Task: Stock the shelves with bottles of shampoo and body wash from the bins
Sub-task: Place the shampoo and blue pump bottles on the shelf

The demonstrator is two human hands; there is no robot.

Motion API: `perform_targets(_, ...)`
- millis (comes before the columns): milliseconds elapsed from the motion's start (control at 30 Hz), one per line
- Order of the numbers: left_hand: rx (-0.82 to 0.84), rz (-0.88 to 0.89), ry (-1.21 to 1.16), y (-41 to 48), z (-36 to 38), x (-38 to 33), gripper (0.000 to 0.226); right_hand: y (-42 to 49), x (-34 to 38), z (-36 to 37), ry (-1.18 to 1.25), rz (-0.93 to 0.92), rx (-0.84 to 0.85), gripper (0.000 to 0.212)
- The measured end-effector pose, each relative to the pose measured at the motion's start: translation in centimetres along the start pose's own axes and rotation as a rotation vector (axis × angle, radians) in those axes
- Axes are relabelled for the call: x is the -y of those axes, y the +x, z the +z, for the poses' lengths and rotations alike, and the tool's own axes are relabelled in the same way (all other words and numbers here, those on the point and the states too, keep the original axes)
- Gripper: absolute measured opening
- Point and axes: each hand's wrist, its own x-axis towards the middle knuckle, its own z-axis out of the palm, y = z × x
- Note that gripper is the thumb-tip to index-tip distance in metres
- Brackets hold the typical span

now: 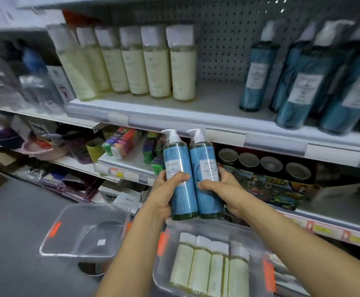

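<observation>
Below the upper shelf (217,108) edge, mid-scene: left hand (164,194) grips left blue bottle (180,166), right hand (224,189) grips right blue bottle (206,166), fingers curled round each. Bottles upright, touching side by side. Shelved cream bottles (136,61) stand left, teal bottles (299,82) right, gap between. Near right, clear bin (168,234) holds binned cream bottles (200,266); second bin (72,221) near left.

We are reading a single brand word, beginning "ZHI" with its later letters uncertain, on the white labels of the left blue pump bottle (176,155) and the right blue pump bottle (203,155). The smaller lines beneath it and the shelf price tags (119,174) are blurring beyond reading.
</observation>
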Motion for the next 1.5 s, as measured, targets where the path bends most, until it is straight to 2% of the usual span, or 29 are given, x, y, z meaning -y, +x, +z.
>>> perform_targets(67, 0.006, 0.045, 0.012, -0.3, 1.1, -1.0, 0.059, -0.5, 1.3, -0.4, 0.009, -0.05, 0.004, 0.054)
perform_targets(167, 0.027, 0.09, 0.021, -0.9, 2.5, -2.2, 0.044, -1.1, 3.0, -1.1, -0.008, -0.115, -0.02, 0.054)
perform_targets(300, 0.061, 0.138, 0.02, -1.2, 4.2, -3.8, 0.036, -1.6, 5.1, -1.8, -0.062, -0.211, -0.07, 0.055)
perform_targets(500, 0.129, 0.191, 0.009, -0.9, 7.1, -7.0, 0.045, -2.1, 9.3, -2.7, -0.093, -0.346, -0.185, 0.062)
perform_targets(667, 0.161, 0.223, 0.044, -0.1, 8.0, -9.0, 0.036, -1.3, 13.3, -3.5, -0.116, -0.447, -0.339, 0.063)
perform_targets(800, 0.187, 0.226, 0.071, 0.7, 8.2, -10.0, 0.037, -0.1, 15.4, -4.3, -0.109, -0.495, -0.466, 0.069)
perform_targets(1033, 0.256, 0.23, 0.087, 1.9, 8.5, -11.7, 0.037, 2.2, 17.9, -5.1, -0.102, -0.583, -0.581, 0.068)
perform_targets(1333, 0.273, 0.227, 0.07, 3.4, 8.5, -12.8, 0.047, 5.6, 16.7, -7.0, -0.236, -0.544, -0.708, 0.066)
perform_targets(1500, 0.266, 0.216, 0.049, 4.3, 9.2, -12.7, 0.037, 5.8, 16.7, -7.4, -0.318, -0.516, -0.673, 0.064)
